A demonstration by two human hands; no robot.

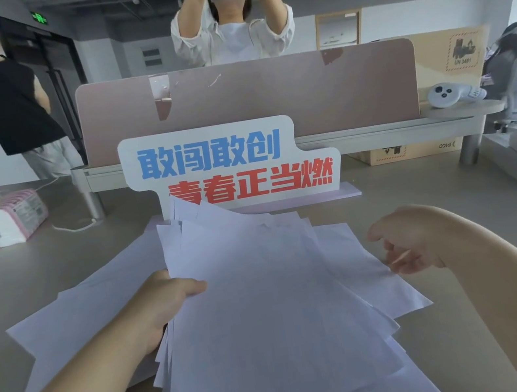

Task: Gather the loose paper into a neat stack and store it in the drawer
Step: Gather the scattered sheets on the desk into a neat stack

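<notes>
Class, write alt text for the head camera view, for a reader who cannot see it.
A person's left hand grips a messy fan of white paper sheets over a grey desk, while the right hand hovers loosely curled at their right edge. Behind stands a sign with blue and red Chinese characters.

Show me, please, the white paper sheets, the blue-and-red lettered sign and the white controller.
White paper sheets (268, 297): head view, top sheet.
Blue-and-red lettered sign (231, 169): head view, its middle.
White controller (445, 95): head view, round body.
</notes>
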